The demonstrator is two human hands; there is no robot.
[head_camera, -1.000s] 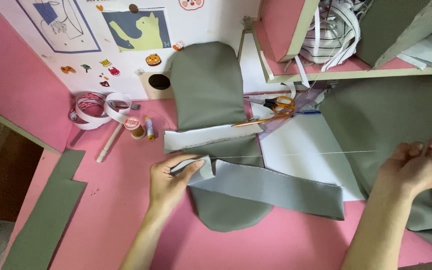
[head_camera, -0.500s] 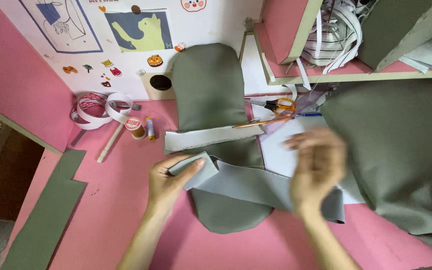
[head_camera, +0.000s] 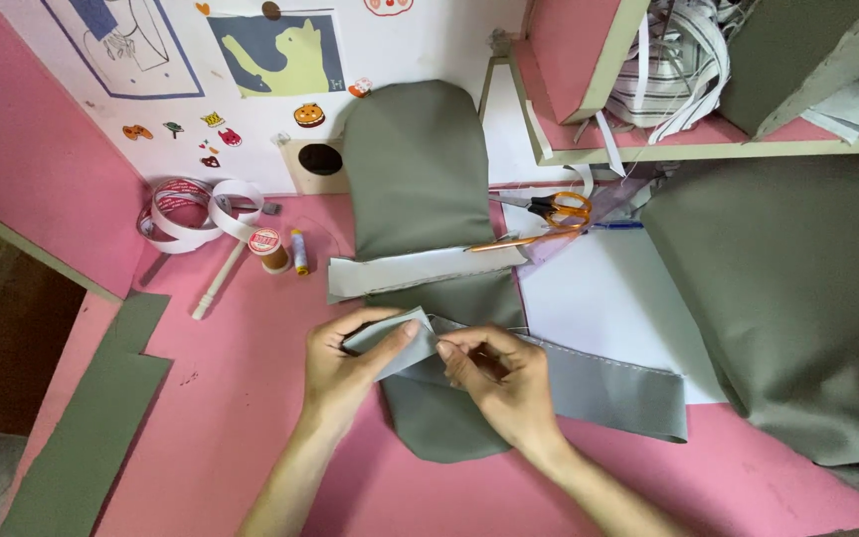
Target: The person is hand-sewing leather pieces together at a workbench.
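I'm pinching the grey strip at its left end, near the worktop's middle.
My left hand is closing on the folded end, steadying it; my right hand is nipping the edge beside it.

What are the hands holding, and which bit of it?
The left hand pinches the folded end of the grey fabric strip; the right hand pinches it just beside.

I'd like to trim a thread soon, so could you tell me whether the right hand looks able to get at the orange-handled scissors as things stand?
Probably yes. The right hand pinches at the grey strip, and the orange-handled scissors lie uncovered beyond it on the table, with only flat fabric between.
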